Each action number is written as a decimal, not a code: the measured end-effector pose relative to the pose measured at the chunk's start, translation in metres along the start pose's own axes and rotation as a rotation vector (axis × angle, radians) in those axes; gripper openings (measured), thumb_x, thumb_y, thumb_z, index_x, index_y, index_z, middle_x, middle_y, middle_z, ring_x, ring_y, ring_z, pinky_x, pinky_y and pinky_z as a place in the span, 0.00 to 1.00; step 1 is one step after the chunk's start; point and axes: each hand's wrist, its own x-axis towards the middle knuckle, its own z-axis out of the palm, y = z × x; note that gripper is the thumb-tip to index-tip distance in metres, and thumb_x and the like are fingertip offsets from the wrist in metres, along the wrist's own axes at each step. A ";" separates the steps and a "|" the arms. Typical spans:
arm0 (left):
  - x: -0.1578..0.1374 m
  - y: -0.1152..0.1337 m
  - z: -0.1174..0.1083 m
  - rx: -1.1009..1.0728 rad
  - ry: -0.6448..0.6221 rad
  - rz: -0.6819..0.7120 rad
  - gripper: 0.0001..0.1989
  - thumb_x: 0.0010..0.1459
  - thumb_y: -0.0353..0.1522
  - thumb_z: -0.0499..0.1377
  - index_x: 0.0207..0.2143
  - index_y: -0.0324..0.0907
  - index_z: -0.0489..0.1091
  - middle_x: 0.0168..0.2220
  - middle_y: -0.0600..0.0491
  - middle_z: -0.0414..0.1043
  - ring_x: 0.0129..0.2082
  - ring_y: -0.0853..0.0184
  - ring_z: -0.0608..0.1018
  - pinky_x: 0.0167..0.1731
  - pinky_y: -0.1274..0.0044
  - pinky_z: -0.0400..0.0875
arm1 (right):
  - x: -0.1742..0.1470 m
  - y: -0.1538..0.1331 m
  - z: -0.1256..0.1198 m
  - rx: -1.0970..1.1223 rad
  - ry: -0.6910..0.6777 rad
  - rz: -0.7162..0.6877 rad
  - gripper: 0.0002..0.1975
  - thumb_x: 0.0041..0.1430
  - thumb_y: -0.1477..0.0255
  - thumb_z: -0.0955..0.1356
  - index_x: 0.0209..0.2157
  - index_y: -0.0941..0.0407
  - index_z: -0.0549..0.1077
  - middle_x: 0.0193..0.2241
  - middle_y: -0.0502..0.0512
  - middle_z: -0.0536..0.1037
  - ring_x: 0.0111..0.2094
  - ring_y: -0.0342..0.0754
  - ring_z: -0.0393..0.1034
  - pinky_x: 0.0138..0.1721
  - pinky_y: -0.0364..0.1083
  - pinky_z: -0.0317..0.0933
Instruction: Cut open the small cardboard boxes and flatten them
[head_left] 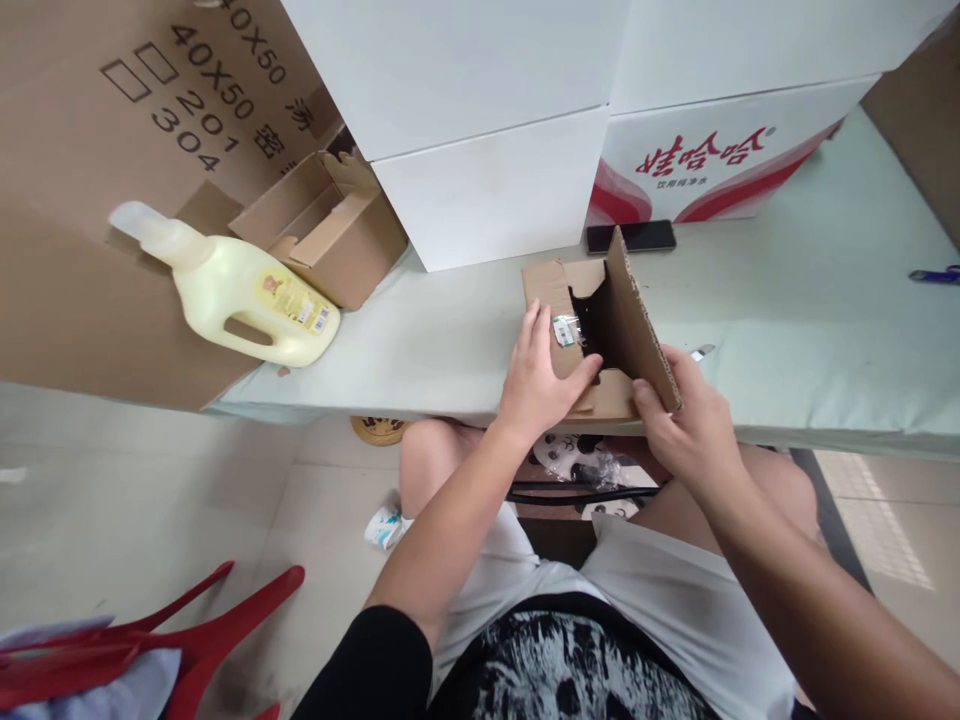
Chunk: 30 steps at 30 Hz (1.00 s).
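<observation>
A small brown cardboard box [613, 392] stands at the table's near edge with its lid flap [637, 325] raised and its dark inside partly showing. My left hand [544, 375] grips the box's left side, fingers along the outside and thumb at the opening. Beside those fingers is a shipping label with clear tape [566, 331]. My right hand [694, 420] pinches the raised flap at its near corner. Just past the right fingers, a small blade-like tip [703, 352] pokes out; whether this hand holds it I cannot tell.
White cartons [495, 190] stand behind the box, with a black phone [634, 237] in front. To the left are a pale yellow bottle [217, 290] and an opened cardboard box [360, 250]. A blue pen [934, 276] lies far right. A red stool [225, 620] is at lower left.
</observation>
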 end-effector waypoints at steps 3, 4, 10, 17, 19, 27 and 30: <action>-0.001 0.001 -0.002 -0.011 -0.002 -0.006 0.50 0.54 0.47 0.69 0.70 0.44 0.47 0.76 0.40 0.39 0.77 0.52 0.47 0.74 0.59 0.49 | -0.002 0.000 0.000 0.019 -0.025 -0.030 0.22 0.64 0.63 0.65 0.58 0.53 0.69 0.53 0.64 0.79 0.49 0.58 0.78 0.42 0.56 0.76; 0.000 0.001 -0.002 -0.015 -0.007 -0.007 0.50 0.53 0.46 0.70 0.70 0.44 0.48 0.76 0.40 0.39 0.77 0.51 0.46 0.74 0.59 0.49 | -0.002 0.000 0.000 0.036 -0.035 -0.036 0.23 0.64 0.63 0.65 0.59 0.53 0.68 0.54 0.64 0.78 0.50 0.58 0.78 0.42 0.56 0.76; 0.001 -0.003 -0.012 -0.325 -0.028 -0.056 0.40 0.58 0.39 0.62 0.69 0.48 0.48 0.75 0.46 0.43 0.75 0.52 0.52 0.73 0.62 0.53 | -0.001 0.000 0.003 0.085 -0.049 0.005 0.23 0.66 0.59 0.64 0.60 0.53 0.68 0.56 0.64 0.77 0.51 0.58 0.77 0.42 0.55 0.76; -0.016 -0.028 -0.041 -0.793 0.188 -0.184 0.26 0.52 0.39 0.65 0.54 0.47 0.67 0.60 0.49 0.71 0.59 0.56 0.74 0.56 0.70 0.71 | -0.006 0.009 0.004 0.192 -0.159 -0.010 0.40 0.53 0.49 0.73 0.63 0.51 0.63 0.63 0.66 0.70 0.62 0.66 0.68 0.55 0.66 0.69; -0.023 -0.038 -0.053 -0.790 0.305 -0.259 0.19 0.52 0.37 0.65 0.47 0.47 0.71 0.52 0.51 0.77 0.55 0.59 0.77 0.52 0.73 0.73 | -0.009 0.015 0.006 0.222 -0.193 -0.025 0.40 0.53 0.47 0.72 0.63 0.50 0.63 0.65 0.65 0.67 0.66 0.66 0.63 0.60 0.68 0.64; -0.043 -0.076 -0.067 -1.153 0.396 -0.544 0.12 0.46 0.30 0.69 0.36 0.40 0.76 0.31 0.55 0.81 0.26 0.72 0.79 0.26 0.83 0.72 | -0.019 0.055 0.020 0.462 -0.140 0.228 0.30 0.65 0.48 0.63 0.63 0.48 0.64 0.62 0.64 0.71 0.63 0.61 0.68 0.58 0.65 0.68; -0.047 -0.082 -0.057 -1.241 0.430 -0.607 0.06 0.52 0.29 0.67 0.34 0.41 0.74 0.29 0.56 0.80 0.28 0.71 0.81 0.27 0.82 0.75 | -0.024 0.054 0.017 0.482 -0.155 0.129 0.29 0.67 0.48 0.60 0.62 0.48 0.66 0.57 0.63 0.76 0.60 0.61 0.70 0.54 0.63 0.72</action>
